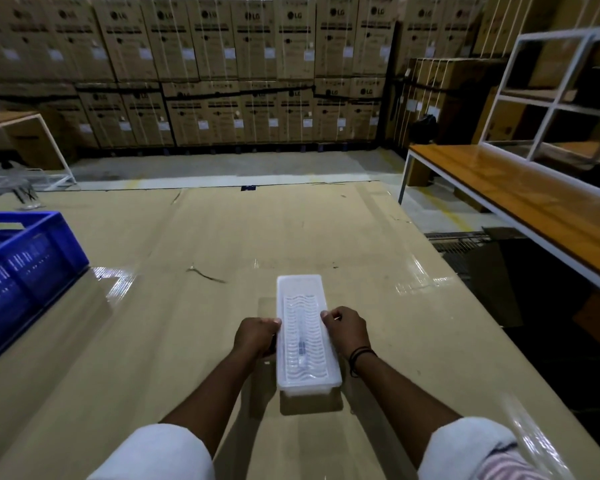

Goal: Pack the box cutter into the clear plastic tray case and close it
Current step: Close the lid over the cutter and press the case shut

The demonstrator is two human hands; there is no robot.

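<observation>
Your left hand (257,336) grips the left side of the clear case (305,336), and your right hand (347,329) grips the right side. The lid is on. You can dimly see the cutter (301,348) inside. The case sits on the shiny table (153,323), well apart from the blue crate (25,268)

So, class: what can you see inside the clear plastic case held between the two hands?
Through the lid of the clear plastic case, a wavy ribbed tray shows, with a slim dark item lying lengthwise, probably the box cutter. The lid blurs its details, and the case floor is hidden.
</observation>
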